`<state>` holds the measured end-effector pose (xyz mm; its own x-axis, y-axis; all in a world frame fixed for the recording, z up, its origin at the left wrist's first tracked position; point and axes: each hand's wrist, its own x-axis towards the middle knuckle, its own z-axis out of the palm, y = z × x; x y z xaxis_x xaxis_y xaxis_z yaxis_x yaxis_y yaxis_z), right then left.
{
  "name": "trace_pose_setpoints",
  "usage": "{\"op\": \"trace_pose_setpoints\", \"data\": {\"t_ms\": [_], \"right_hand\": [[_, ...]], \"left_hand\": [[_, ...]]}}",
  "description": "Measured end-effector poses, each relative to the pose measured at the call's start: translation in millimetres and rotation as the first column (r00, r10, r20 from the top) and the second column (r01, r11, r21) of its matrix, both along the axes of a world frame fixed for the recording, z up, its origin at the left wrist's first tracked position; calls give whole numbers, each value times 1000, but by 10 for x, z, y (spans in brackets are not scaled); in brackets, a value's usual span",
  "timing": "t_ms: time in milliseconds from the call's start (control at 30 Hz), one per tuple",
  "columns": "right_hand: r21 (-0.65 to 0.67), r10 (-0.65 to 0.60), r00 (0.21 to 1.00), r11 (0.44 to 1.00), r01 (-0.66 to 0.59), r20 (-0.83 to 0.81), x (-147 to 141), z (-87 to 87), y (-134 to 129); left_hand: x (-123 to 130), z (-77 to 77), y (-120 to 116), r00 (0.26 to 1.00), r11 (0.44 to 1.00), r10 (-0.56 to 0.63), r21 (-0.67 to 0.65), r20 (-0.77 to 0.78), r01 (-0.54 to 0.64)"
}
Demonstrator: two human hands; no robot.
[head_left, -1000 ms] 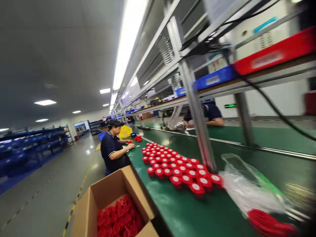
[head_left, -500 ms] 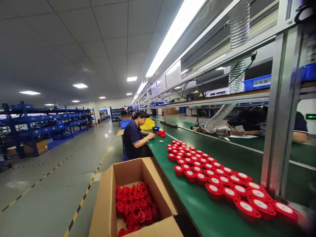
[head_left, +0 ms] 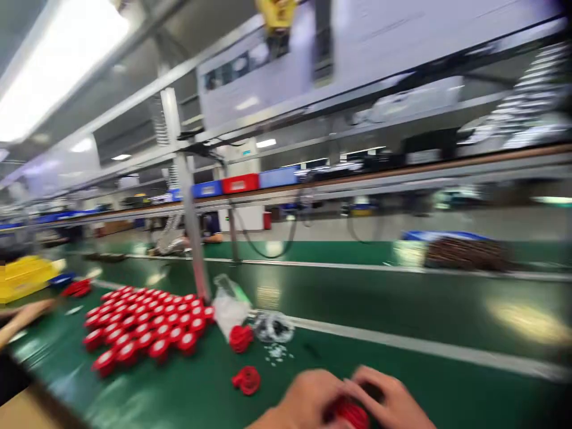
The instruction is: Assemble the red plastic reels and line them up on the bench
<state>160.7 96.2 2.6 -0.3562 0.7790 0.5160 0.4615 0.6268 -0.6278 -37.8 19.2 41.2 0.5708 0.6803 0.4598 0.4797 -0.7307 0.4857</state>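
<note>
At the bottom edge, my left hand (head_left: 310,393) and my right hand (head_left: 386,396) close together round a red part (head_left: 353,414), blurred by motion. To their left on the green table lies a loose red part (head_left: 247,380). Another red part (head_left: 240,338) sits farther back, beside a clear plastic bag (head_left: 230,310). Small white pieces (head_left: 277,353) are scattered near a bag of dark pieces (head_left: 273,326). Many red parts with white round tops (head_left: 143,328) stand in rows at the left.
A metal post (head_left: 190,220) rises behind the red rows. Shelving with a red bin (head_left: 240,183) crosses above the table. Another person's arm (head_left: 27,316) and a yellow crate (head_left: 27,277) are at the far left. A cardboard box (head_left: 31,411) shows at the lower left.
The view has swung right. Both my hands, holding a red part, have come into view, with the bags and white pieces. The red rows now appear at the left.
</note>
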Motion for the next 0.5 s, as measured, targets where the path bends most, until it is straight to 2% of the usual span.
{"op": "trace_pose_setpoints", "data": {"t_ms": [67,100,167,233,300,367,500], "right_hand": [[-23,-10,1000,1000,10,19,180,12,-26],[-30,-7,999,1000,8,31,206,30,-21],[-46,-12,998,999,14,55,201,65,-5],[-52,-1,995,999,6,98,171,73,-4],[-19,-9,985,1000,12,173,137,52,-7],[37,-48,962,999,40,268,97,22,3],[75,-116,925,993,95,361,12,-6,49]], "left_hand": [[-80,6,191,974,980,112,138,197,-141],[-166,38,274,942,956,237,115,238,-270],[-369,142,408,882,883,428,116,197,-454],[-556,248,497,819,812,573,125,15,-570],[-693,305,553,752,761,649,113,-114,-639],[-772,301,591,709,728,683,88,-175,-679],[-788,214,610,679,715,688,75,-258,-696]]}}
